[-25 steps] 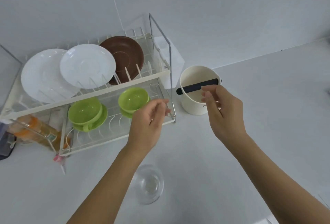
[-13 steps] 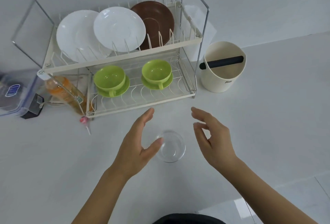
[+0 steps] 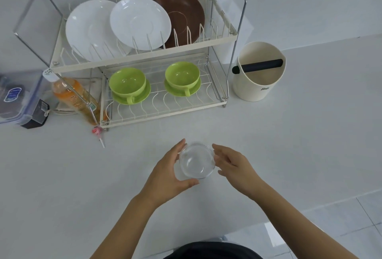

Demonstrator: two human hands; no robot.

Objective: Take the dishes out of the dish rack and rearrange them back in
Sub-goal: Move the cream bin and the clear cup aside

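Your left hand [image 3: 167,174] is curled round the glass bowl [image 3: 196,160], thumb near you, fingers on the far side. Your right hand [image 3: 235,165] is loose, its fingers touching the bowl's right side. The bowl is at the white counter [image 3: 289,145], in front of the dish rack [image 3: 165,115]. Two green cups [image 3: 127,82] sit on the rack's bottom shelf. Three plates [image 3: 140,21] stand on top.

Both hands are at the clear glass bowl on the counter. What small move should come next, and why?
Probably lift the glass bowl off the counter toward the dish rack. The left hand wraps it, the right hand is at its rim, and it is the only dish seen outside the rack.
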